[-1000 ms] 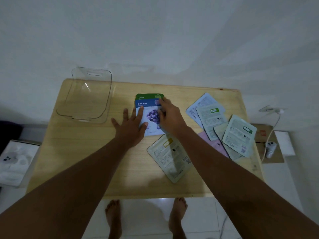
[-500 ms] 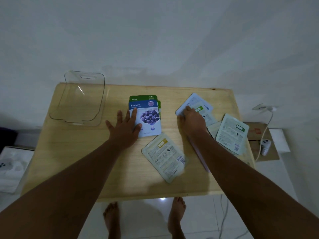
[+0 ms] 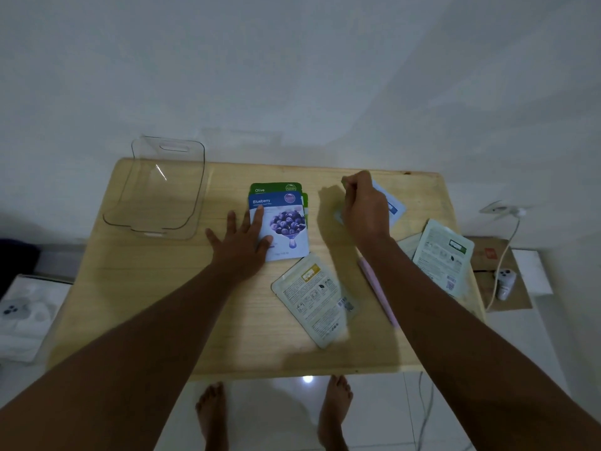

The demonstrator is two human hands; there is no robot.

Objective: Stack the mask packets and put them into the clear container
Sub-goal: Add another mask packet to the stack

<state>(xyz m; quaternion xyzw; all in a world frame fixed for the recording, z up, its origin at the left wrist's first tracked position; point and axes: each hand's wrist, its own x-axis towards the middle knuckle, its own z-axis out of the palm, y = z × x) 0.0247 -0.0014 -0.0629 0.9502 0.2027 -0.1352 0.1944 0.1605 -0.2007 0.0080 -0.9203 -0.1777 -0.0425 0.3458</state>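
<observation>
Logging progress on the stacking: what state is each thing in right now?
Container: empty, upright on the table.
Blueberry packet: face up atop the Olive packet.
Left hand: flat, pressing the stack.
Right hand: closed on a blue packet, lifting it.
Yellow-label packet: face down, loose.

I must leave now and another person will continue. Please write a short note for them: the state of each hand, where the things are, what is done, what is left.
Left hand: flat, fingers pressing the Blueberry packet, which lies on the Olive packet.
Right hand: fingers closed on the blue-white packet at the far right; whether it is lifted is unclear.
Clear container: far left corner of the table, nothing inside.
Done: a stack of two begun.
Left: add the yellow-label packet, the pink packet, the green-label packet and one half hidden beneath it; then put the stack into the container.
</observation>
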